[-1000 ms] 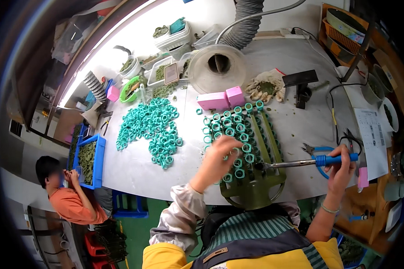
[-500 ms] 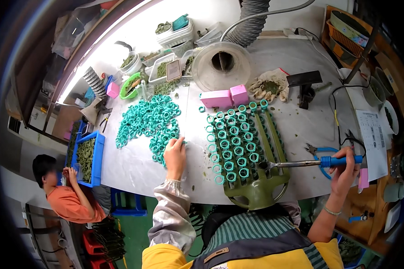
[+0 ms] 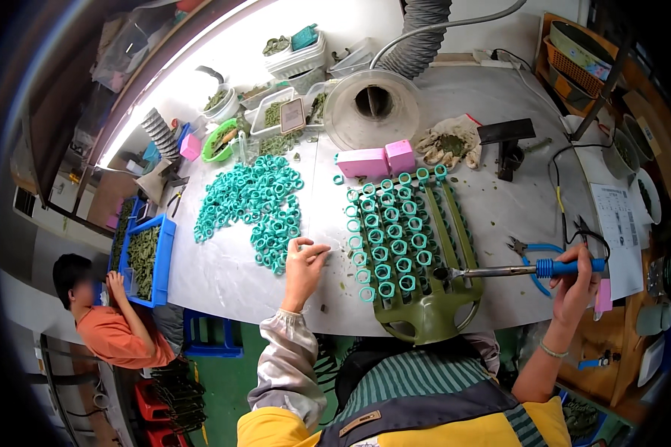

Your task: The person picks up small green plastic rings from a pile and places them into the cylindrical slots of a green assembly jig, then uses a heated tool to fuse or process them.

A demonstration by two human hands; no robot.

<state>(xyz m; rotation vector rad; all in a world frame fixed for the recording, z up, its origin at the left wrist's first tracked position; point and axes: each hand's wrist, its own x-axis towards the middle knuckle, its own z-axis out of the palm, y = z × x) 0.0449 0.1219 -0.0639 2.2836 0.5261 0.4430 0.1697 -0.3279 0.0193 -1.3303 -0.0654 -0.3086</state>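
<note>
A green floor (image 3: 242, 380) and a co-worker (image 3: 119, 328) adjoin the grey tabletop (image 3: 216, 287) at its left edge, beside a blue tray (image 3: 163, 261). Rings (image 3: 246, 194) lie heaped left of centre. The left hand (image 3: 302, 270), near the front edge, is bent; whether it grips anything cannot be determined. The rack (image 3: 432, 316), bearing ring rows, reaches the front edge between both hands. The right hand (image 3: 576, 279) grasps the iron (image 3: 503, 272), tip over the rack.

Right hand (image 3: 576, 284) around blue-handled soldering iron (image 3: 543, 268)
</note>
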